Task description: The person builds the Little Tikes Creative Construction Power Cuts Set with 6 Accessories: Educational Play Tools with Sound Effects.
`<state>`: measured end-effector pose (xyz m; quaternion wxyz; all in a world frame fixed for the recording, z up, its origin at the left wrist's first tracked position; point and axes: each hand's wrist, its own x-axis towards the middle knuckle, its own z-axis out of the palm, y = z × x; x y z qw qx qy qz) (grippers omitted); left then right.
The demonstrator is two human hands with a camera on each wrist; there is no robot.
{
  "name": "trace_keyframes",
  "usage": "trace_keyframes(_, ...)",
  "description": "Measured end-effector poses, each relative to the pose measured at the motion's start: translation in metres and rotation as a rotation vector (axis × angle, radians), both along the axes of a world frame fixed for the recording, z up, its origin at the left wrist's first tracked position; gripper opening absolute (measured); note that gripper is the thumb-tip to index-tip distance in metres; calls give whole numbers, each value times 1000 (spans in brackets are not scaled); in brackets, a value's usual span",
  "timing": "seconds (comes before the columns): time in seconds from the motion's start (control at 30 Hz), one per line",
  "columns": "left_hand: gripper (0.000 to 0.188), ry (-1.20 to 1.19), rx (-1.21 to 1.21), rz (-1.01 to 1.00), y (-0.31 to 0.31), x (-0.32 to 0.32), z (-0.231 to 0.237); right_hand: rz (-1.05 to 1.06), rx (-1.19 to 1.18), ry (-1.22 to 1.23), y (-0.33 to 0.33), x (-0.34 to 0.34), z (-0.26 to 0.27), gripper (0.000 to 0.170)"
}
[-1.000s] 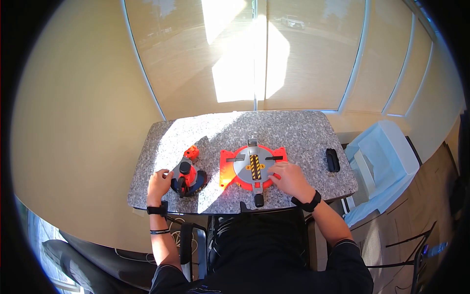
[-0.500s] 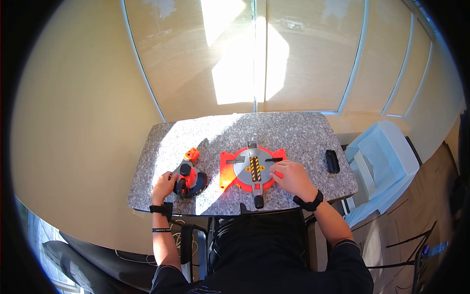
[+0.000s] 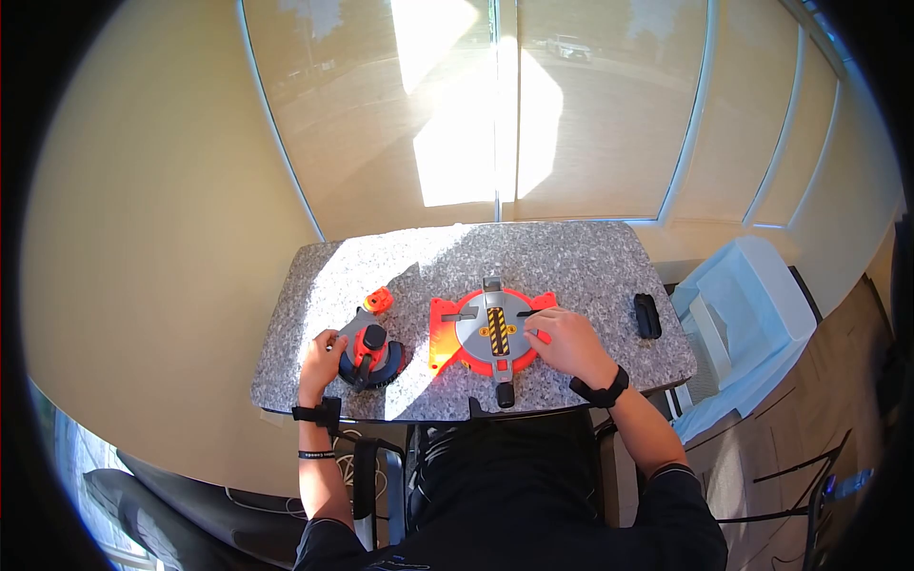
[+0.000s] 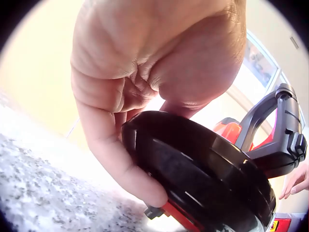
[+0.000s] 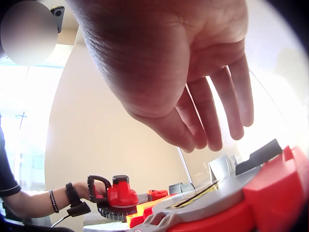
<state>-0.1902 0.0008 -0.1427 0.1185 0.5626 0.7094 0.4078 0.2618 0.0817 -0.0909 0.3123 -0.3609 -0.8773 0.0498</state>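
Observation:
My left hand (image 3: pixel 321 360) grips a toy saw head (image 3: pixel 364 344) at the left of the table, fingers curled over its rounded black blade guard (image 4: pixel 188 164). A black loop handle (image 4: pixel 282 135) rises from the saw's red body. The thumb is mostly hidden behind the guard. To the right lies the saw base (image 3: pixel 443 338), red-orange with a grey round turntable and a yellow-black striped slot. Above its right side hovers my right hand (image 3: pixel 564 344), fingers loosely extended with nothing in them. An orange piece (image 3: pixel 378 301) is at the saw head's far end.
A black case-like object (image 3: pixel 646 316) lies near the table's right edge. Beside the table stands a bin with a light blue liner (image 3: pixel 762 314). A black knob (image 3: pixel 505 394) on the base points toward the near table edge (image 3: pixel 438 409). Blinds hang behind the table.
The saw head has tipped and shifted slightly right under my left hand, its black top cap moving right and nearer. My right hand stays almost in place over the base.

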Motion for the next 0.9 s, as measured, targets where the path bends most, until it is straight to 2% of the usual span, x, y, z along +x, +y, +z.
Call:
trace_keyframes(0.03,33,42,65,-4,-2,5,6,-3,-13,-5,0,0,1,14)
trace_keyframes(0.13,32,94,56,33,-4,12,17,-10,-23,-24,-1,-1,6,16)
trace_keyframes(0.37,33,51,28,51,-18,47,66,79,0,-12,-3,-13,21,20)
trace_keyframes(0.43,34,95,110,2,-18,52,70,152,58,39,-2,-20,26,25)
trace_keyframes(0.57,32,104,135,-23,-25,84,94,160,177,15,-1,-36,40,33)
trace_keyframes(0.63,32,88,169,-110,-26,98,102,166,263,-17,0,-43,45,41)
trace_keyframes(0.73,30,75,132,-155,-25,114,109,191,355,-49,-1,-53,54,49)
trace_keyframes(0.9,28,75,130,-268,-23,141,113,221,372,-77,3,-62,54,61)
